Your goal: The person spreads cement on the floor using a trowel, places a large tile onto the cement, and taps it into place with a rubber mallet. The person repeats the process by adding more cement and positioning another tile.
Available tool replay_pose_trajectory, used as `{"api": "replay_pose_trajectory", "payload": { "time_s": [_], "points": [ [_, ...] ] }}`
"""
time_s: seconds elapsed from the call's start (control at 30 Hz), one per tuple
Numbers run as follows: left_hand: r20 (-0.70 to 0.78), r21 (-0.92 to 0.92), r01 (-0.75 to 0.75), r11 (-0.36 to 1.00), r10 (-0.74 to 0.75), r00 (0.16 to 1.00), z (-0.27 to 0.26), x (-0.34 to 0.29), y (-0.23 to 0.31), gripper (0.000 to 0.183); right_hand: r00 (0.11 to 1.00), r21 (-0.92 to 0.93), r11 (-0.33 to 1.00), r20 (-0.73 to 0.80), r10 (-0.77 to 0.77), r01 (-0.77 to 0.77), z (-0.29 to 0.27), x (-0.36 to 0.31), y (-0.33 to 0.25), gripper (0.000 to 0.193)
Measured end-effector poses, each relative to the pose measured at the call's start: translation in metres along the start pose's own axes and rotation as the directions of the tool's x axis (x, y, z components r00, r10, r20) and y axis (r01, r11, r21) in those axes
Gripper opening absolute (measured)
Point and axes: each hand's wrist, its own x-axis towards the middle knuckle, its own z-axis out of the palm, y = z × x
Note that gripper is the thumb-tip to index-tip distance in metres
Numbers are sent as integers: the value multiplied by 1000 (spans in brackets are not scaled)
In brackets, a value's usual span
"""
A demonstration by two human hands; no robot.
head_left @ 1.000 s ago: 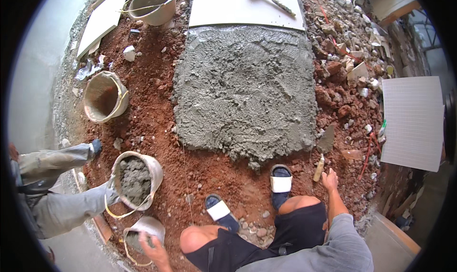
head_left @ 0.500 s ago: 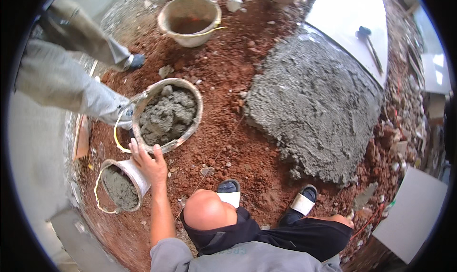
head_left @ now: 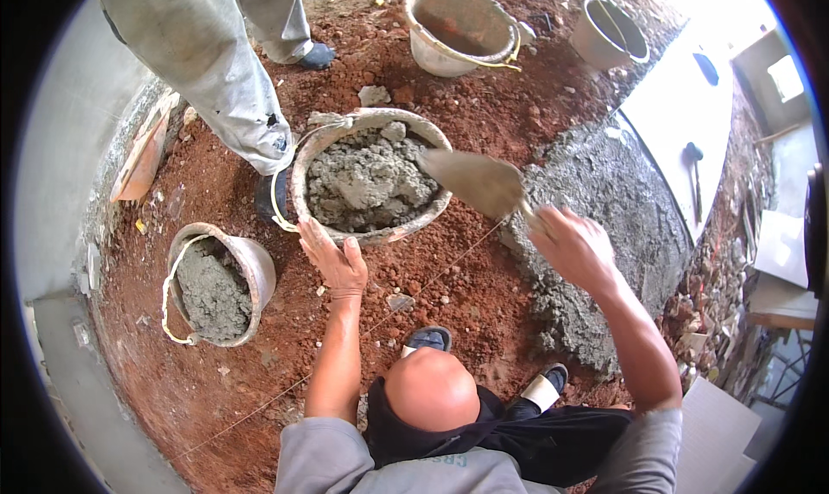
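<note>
Four buckets, two of them holding mortar; one trowel; one mallet; two white-strapped sandals

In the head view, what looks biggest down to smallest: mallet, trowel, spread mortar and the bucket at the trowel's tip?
1. Spread mortar
2. Bucket
3. Trowel
4. Mallet
The mallet looks farther away.

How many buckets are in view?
4: the big bucket by the left hand, the leftmost bucket, the top-middle bucket and the upper-right bucket. More may be hidden.
</note>
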Motion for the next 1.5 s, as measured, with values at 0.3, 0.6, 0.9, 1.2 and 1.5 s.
{"api": "replay_pose_trajectory", "payload": {
  "time_s": [0.3, 0.6, 0.9, 1.2, 1.5],
  "points": [
    [107, -288, 119, 950, -91, 990, -6, 6, 3, 98, 971, 80, 982, 153, -184, 173, 59, 110, -131, 25],
    [103, -75, -94, 993, 101, 990, -26, 7, 6, 83, 931, 451, 890, 292, -221, 70, 53, 98, -90, 44],
    [382, -546, -154, 823, 408, 829, -37, -28, 94, 49, 976, 767, 631, 204, -73, -113, 56, -41, 49, 48],
    [368, -470, -110, 876, 308, 878, 286, 38, 185, 52, 685, 620, 405, 313, 658, -672, 55, -186, 210, 46],
    [331, 282, -251, 926, 152, 931, 420, 77, 157, 72, 294, 115, 369, -411, 863, -922, 100, -151, 349, 37]
  ]
}}
